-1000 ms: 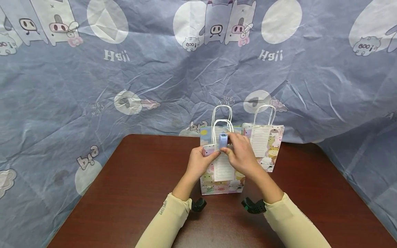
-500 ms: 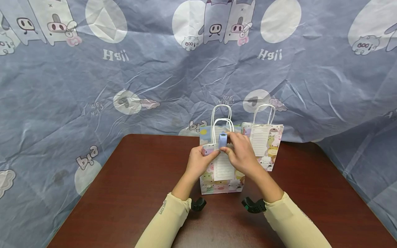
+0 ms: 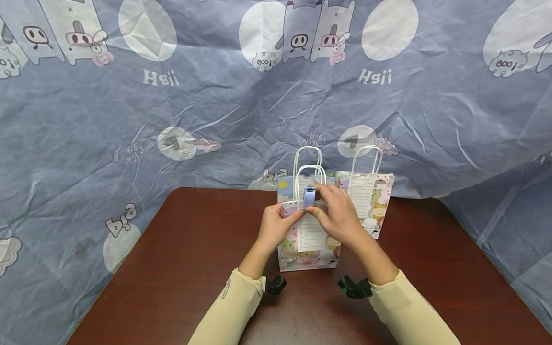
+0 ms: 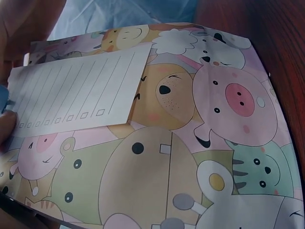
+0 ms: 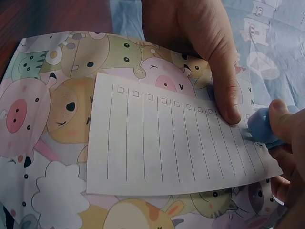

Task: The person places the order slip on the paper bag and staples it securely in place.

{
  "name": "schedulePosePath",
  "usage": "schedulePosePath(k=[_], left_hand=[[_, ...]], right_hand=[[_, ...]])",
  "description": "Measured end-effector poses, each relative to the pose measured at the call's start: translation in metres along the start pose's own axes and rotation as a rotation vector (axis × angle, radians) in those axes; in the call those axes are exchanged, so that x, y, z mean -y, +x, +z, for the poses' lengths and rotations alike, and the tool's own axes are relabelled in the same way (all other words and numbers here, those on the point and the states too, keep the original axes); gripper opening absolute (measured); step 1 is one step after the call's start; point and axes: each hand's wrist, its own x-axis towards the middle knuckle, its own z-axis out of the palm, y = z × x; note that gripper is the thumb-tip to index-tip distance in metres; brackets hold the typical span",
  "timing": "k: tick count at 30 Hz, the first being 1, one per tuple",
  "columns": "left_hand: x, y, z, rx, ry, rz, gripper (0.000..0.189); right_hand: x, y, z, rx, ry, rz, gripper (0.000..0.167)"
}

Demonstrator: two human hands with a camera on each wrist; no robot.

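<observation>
A paper gift bag point(image 3: 307, 261) with cartoon animals and white handles stands before me. On its front lies a lined white checklist sheet point(image 3: 311, 238), reaching up to the bag's top edge. My left hand point(image 3: 276, 225) pinches the bag's top and the sheet, thumb point(image 5: 228, 102) in front, other fingers hidden behind. With thumb and fingers, my right hand point(image 3: 338, 214) holds a small blue stapler point(image 3: 309, 197) at the top edge, over the sheet. In the right wrist view the stapler's rounded end point(image 5: 259, 125) overlaps the sheet's end.
Right behind stands a second bag point(image 3: 285, 188) with a sky-blue print. A third animal-print bag point(image 3: 381, 206) with a similar sheet point(image 3: 360, 196) stands to the right. All are on a dark red-brown table point(image 3: 207, 249), before a blue-grey printed cloth point(image 3: 233, 96).
The stapler has tipped and lowered slightly, and my right hand has shifted a little with it. The left hand and the bags stay in place.
</observation>
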Motion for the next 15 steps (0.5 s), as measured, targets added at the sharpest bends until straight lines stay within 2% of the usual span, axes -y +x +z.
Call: schedulePosePath(k=[8, 15], left_hand=[[0.0006, -0.0004, -0.0002, -0.013, -0.001, 0.036, 0.025], [0.0016, 0.0, 0.0002, -0.017, 0.011, 0.049, 0.024]], right_hand=[[0.0, -0.0014, -0.0007, -0.008, -0.002, -0.036, 0.06], [-0.002, -0.0018, 0.0014, -0.054, -0.025, -0.11, 0.059]])
